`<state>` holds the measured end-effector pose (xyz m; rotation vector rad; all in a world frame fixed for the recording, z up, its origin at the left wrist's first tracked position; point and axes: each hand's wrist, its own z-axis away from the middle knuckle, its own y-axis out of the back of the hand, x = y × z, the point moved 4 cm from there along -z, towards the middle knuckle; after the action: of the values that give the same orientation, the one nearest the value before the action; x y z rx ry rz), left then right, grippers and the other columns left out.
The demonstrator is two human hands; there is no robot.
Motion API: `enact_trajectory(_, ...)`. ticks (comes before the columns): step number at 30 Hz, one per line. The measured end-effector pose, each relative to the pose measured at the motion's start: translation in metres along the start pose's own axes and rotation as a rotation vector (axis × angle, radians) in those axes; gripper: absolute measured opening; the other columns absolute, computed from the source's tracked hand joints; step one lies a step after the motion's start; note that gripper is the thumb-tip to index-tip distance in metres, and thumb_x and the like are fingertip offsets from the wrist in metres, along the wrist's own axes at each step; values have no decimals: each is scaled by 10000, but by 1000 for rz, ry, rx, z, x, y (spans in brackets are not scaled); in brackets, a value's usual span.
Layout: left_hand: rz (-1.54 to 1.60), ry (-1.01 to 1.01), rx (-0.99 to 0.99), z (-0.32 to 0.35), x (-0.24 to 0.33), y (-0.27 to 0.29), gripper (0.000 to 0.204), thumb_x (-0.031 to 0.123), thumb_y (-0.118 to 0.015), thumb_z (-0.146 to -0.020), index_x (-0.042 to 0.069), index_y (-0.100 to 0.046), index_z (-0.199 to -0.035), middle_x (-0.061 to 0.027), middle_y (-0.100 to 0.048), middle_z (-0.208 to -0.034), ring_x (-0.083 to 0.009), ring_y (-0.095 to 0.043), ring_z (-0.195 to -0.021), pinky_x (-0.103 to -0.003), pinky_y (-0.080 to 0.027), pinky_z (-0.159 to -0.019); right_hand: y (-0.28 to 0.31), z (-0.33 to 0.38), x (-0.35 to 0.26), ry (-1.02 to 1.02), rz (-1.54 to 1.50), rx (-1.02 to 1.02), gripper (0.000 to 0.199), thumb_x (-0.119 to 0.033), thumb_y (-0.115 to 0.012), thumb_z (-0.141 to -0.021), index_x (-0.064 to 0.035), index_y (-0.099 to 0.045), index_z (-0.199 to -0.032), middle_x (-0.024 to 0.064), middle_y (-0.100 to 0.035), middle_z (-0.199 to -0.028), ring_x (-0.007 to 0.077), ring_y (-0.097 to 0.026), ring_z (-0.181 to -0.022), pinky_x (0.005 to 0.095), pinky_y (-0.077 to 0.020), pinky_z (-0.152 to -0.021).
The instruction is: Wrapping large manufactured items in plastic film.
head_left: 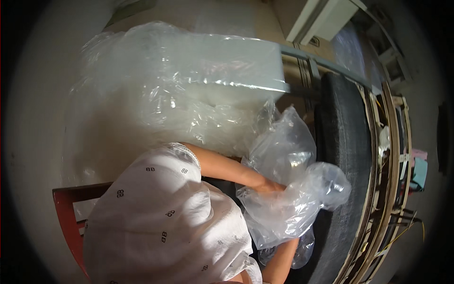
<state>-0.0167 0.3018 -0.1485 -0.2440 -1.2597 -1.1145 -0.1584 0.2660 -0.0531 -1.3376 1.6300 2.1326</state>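
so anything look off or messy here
Nothing looks spilled or broken. The clear bag is crumpled and bunched around the left hand, which is half buried in it. The right hand is hidden behind the bag. A big heap of clear plastic lies loose beyond.

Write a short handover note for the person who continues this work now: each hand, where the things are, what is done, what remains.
Left hand: pushed into the crumpled clear plastic bag; fingers hidden by the plastic.
Right hand: forearm goes up under the same bag; the hand itself is covered, grip cannot be told.
Bag lies by the dark conveyor belt. A big pile of clear plastic stands behind, on the left.
Done: bag taken in hand.
Left: bag looks still crumpled, not opened flat; probably the pile waits.
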Motion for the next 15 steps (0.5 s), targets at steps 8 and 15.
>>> enact_trajectory(8, 151, -37, 563, 7, 58, 114, 514, 370, -419, -893, -27, -469, -1217, -193, -487, -1233, -278, -481, -1105, -380, -396, -893, 69, -43, -65, 178, -521, -79, 748, -137, -747, -651, -45, -399, -1307, 181, -368, -1354, 332, -322, -1268, 443, -281, -1041)
enact_trajectory(15, 222, -118, 944, -56, 56, 467, 504, 374, -424, -890, -26, -502, -1186, -190, -516, -1200, -280, -501, -1082, -384, -407, -878, 130, -31, -154, 295, -56, -80, 419, -66, -602, -806, -108, -531, -1217, 83, -416, -1345, 264, -388, -1246, 391, -332, -1012)
